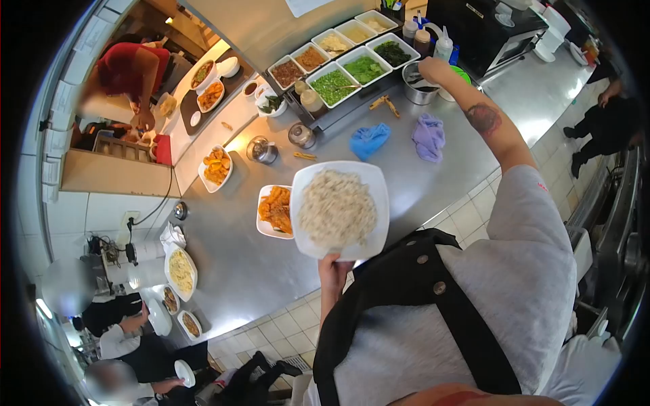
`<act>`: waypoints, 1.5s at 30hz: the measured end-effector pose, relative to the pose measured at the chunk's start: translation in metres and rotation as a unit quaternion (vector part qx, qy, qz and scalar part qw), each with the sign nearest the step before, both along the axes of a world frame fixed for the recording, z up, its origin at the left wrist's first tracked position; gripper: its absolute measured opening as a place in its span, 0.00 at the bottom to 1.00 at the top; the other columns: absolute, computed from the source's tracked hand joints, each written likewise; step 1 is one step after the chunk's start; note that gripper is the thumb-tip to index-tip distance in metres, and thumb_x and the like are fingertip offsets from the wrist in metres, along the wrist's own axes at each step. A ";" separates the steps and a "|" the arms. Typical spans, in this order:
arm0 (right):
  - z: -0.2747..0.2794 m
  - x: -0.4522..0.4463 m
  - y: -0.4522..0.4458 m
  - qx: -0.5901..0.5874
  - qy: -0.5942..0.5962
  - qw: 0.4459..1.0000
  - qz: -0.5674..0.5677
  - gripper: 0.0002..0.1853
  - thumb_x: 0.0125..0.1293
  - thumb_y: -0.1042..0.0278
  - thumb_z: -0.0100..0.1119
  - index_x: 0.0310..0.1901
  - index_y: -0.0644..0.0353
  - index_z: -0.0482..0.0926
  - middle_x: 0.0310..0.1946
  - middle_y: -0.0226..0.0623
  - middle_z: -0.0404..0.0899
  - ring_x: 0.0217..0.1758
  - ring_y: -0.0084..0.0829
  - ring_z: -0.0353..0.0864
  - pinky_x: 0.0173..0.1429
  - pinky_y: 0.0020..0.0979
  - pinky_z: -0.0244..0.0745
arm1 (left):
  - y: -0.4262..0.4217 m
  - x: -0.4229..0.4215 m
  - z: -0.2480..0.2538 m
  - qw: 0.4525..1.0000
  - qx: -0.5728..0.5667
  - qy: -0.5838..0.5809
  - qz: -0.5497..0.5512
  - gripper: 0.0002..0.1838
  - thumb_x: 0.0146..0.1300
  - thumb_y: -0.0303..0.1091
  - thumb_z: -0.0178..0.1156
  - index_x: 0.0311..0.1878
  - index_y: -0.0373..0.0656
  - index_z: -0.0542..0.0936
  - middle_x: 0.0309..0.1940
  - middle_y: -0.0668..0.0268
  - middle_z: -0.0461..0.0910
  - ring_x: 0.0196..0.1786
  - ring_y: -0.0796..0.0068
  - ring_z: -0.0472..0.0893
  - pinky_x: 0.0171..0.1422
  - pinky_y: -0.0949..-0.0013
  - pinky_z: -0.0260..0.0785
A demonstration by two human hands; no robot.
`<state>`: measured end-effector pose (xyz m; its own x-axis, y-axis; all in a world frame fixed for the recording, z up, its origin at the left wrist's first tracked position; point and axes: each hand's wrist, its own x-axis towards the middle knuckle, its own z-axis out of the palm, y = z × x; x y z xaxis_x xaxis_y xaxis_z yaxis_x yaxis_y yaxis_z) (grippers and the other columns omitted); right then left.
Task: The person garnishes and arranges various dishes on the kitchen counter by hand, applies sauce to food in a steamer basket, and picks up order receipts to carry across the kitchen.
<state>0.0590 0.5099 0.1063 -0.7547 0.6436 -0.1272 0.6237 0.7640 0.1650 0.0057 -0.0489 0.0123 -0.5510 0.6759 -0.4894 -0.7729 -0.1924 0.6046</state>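
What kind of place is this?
Probably a restaurant kitchen: a long steel counter, white trays of chopped greens, and plated dishes like the plate of rice in the person's left hand.

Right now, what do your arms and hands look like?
Both hands bare, no gloves. Right hand: forearm tattoo, dark and reddish; light grey short sleeve with small red marks. Left hand: bare wrist, upper arm and any sleeve out of sight.

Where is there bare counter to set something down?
Bare counter lies between the long dish of yellow food and the orange food nearest the plate, and between the purple cloth and right arm. Crowded: around the food trays, bottles and pot.
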 end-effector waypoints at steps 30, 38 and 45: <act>-0.023 -0.020 -0.250 -0.212 0.325 0.873 0.296 0.11 0.60 0.56 0.55 0.34 0.52 0.82 0.26 0.41 0.80 0.29 0.44 0.79 0.35 0.40 0.75 | 0.094 -0.004 -0.005 0.966 -0.185 0.178 0.022 0.22 0.63 0.23 0.38 0.61 0.45 0.52 0.44 0.48 0.75 0.33 0.60 0.82 0.33 0.66 0.79; -0.016 0.026 -0.218 -0.144 0.185 0.933 0.272 0.10 0.60 0.57 0.54 0.33 0.51 0.82 0.22 0.42 0.79 0.27 0.45 0.79 0.33 0.45 0.74 | 0.092 -0.008 -0.006 0.974 -0.158 0.163 0.011 0.26 0.62 0.20 0.35 0.63 0.46 0.49 0.51 0.47 0.70 0.38 0.57 0.81 0.35 0.65 0.81; 0.026 -0.009 -0.209 -0.184 0.276 0.871 0.362 0.11 0.60 0.61 0.56 0.35 0.59 0.81 0.31 0.44 0.80 0.33 0.44 0.79 0.38 0.41 0.74 | 0.094 -0.006 -0.006 0.972 -0.151 0.175 0.032 0.24 0.61 0.20 0.36 0.62 0.43 0.51 0.52 0.43 0.69 0.41 0.53 0.81 0.37 0.63 0.81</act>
